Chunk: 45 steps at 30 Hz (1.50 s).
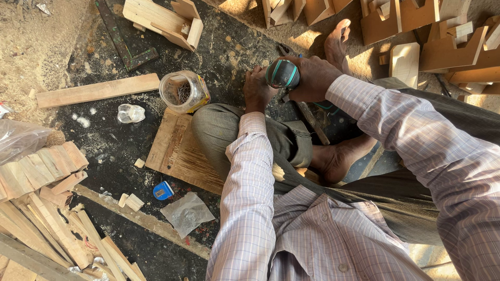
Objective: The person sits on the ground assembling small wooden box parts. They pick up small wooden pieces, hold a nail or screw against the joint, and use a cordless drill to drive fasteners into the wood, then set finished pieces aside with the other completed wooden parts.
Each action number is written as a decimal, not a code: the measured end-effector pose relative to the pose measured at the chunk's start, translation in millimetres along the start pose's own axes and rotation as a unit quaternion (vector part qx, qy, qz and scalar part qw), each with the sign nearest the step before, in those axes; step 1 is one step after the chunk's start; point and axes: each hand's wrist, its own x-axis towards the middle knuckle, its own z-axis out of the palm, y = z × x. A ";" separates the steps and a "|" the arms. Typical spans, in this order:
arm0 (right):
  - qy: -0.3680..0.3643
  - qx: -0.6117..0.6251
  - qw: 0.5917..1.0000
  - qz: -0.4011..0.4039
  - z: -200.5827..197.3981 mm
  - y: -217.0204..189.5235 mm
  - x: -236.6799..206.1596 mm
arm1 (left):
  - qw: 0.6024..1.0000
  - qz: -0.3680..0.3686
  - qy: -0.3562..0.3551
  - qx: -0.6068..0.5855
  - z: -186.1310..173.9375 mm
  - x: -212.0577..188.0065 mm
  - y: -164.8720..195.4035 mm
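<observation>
I sit cross-legged on the floor. My right hand (312,78) grips a power drill (283,74) with a dark body and green trim, pointed down between my knees. Just to its left, my left hand (256,89) rests low with its fingers closed on something under the drill; what it holds is hidden behind my knee. A narrow dark strip (314,123) runs from under the drill toward my foot (338,158).
A clear jar of nails (183,91) stands left of my knee, by a plywood board (177,151). A long wooden plank (98,91) and a steel square (125,44) lie beyond. Cut wooden pieces pile at left (41,171) and along the top (427,31). A blue cap (163,190) and plastic bag (186,212) lie near.
</observation>
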 end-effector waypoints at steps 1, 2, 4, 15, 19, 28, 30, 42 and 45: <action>0.003 0.001 1.000 -0.003 0.7 0.7 0.7 | 1.000 -0.013 -0.006 -0.006 0.4 0.2 0.0; 0.005 0.001 1.000 -0.007 1.3 1.3 1.2 | 1.000 -0.006 -0.001 -0.003 0.8 0.1 -0.3; 0.002 -0.007 1.000 -0.003 2.3 2.5 1.9 | 1.000 0.006 0.007 0.004 0.4 -0.2 0.0; 0.012 -0.004 1.000 0.003 0.4 2.1 2.1 | 1.000 0.015 0.015 -0.008 -1.9 0.3 2.5; 0.007 0.001 1.000 0.015 -0.4 1.7 1.5 | 1.000 -0.006 -0.001 -0.007 -1.4 0.0 1.7; 0.033 0.019 0.998 -0.040 9.5 16.1 6.1 | 0.999 0.001 0.026 -0.041 -3.3 -2.8 3.7; 0.042 0.025 0.997 -0.053 11.6 24.9 5.5 | 0.998 0.010 0.037 -0.044 -2.8 -4.0 5.3; 0.013 0.087 0.995 -0.041 5.1 46.8 -0.8 | 0.998 -0.002 0.039 -0.046 8.1 -1.3 9.1; -0.003 0.115 0.992 -0.047 0.5 40.2 -4.1 | 0.999 -0.014 0.026 -0.041 8.1 -0.4 10.4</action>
